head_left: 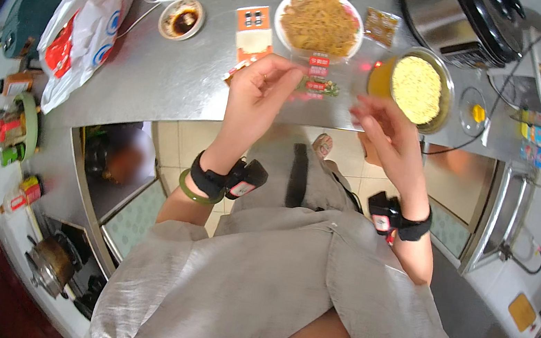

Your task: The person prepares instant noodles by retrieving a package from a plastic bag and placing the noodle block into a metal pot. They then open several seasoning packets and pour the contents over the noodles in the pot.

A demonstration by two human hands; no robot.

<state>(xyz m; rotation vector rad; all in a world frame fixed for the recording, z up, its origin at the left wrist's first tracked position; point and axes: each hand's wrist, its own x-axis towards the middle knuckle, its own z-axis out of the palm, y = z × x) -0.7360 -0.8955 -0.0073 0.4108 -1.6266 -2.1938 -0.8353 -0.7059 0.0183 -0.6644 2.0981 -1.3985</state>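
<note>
My left hand point(260, 94) pinches the edge of a small clear packet point(318, 87) between thumb and forefinger. Red printing and dried green vegetable bits show on the packet, which hangs over the steel counter's front part. My right hand point(392, 142) is just right of the packet, apart from it, with loosely curled fingers and nothing visible in them; its fingertips are blurred. Behind that hand stands a steel bowl point(446, 98) with a round, pale yellow, crumbly food mass point(416, 90). An orange-and-white opened carton point(253, 35) lies behind my left hand.
A plate point(278, 22) of brown noodles point(319, 21) and a brown sauce sachet point(381, 27) lie at the back. An electric cooker point(454, 26) stands back right, its black cord crossing the right side. Leftward are a sauce bowl point(164, 24), a white cable point(137, 23) and a plastic bag point(87, 26).
</note>
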